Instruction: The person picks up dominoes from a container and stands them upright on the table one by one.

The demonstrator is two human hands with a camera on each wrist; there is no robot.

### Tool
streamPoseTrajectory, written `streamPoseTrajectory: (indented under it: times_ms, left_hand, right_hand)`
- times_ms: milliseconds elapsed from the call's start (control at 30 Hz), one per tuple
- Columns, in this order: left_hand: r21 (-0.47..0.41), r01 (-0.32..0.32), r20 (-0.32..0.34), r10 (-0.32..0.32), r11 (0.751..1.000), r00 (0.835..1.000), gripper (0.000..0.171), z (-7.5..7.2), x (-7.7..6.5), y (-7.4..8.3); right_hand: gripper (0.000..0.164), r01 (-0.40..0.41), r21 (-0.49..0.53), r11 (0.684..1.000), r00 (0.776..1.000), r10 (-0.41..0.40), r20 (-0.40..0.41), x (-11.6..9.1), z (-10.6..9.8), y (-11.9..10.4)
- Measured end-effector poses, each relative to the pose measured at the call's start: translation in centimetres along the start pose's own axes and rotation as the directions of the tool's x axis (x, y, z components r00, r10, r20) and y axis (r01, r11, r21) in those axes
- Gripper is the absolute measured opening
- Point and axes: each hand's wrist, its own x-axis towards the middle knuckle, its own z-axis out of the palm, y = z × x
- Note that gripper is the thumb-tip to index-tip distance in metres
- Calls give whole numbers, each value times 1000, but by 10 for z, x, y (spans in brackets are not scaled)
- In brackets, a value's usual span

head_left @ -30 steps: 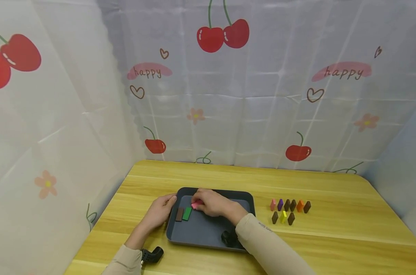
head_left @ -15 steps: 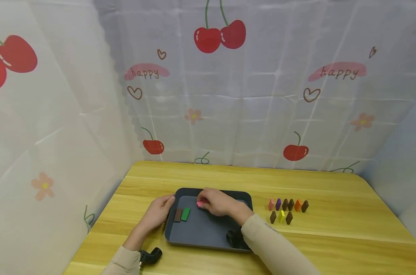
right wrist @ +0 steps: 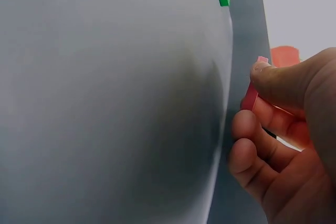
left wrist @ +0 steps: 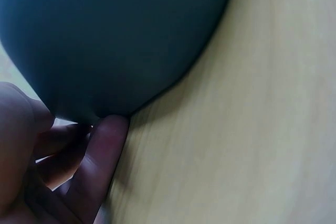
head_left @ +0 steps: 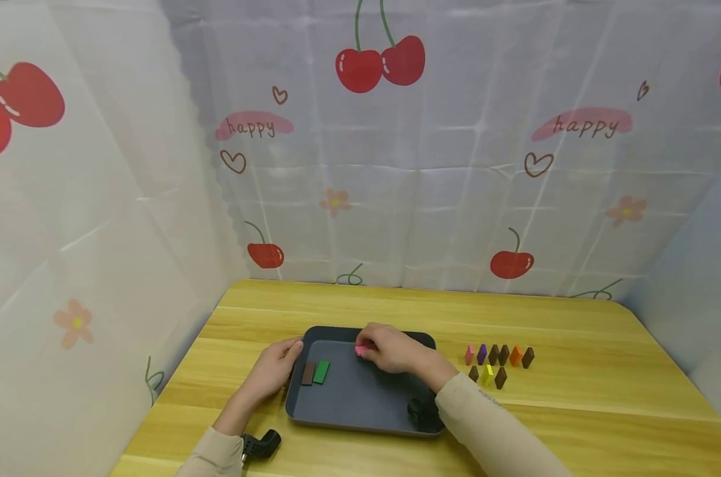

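A dark grey rectangular tray [head_left: 360,404] lies on the wooden table. At its left side my left hand [head_left: 273,368] grips the rim, thumb on top; the left wrist view shows fingertips [left wrist: 111,129] against the tray's outer wall. My right hand [head_left: 390,350] is over the tray's far side, pinching a small pink domino [right wrist: 252,93] between thumb and fingers, close to the far wall. Inside the tray at left, a brown domino [head_left: 308,373] and a green domino [head_left: 321,372] lie flat side by side.
On the table right of the tray, several dominoes stand upright in two rows, among them a purple one [head_left: 482,354], an orange one [head_left: 516,356] and a yellow one [head_left: 487,375]. A cherry-print sheet [head_left: 396,199] hangs behind the table.
My right hand has moved to the right along the tray's far side with the pink domino, away from the green one. The left hand stays on the rim.
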Motion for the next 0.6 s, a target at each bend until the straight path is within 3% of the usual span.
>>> streamPoseTrajectory:
  times_ms: [233,600]
  left_hand:
    - [9,-10,1,10,1000,1000,45,0,0,0]
    - [14,-2,-5,2,1000,1000,43,1,-1,2]
  right_hand:
    - [9,-31,32,999,998,32,-57,-23,-15,3]
    - [13,7,101,995,993,5,-118,-55,-32,-6]
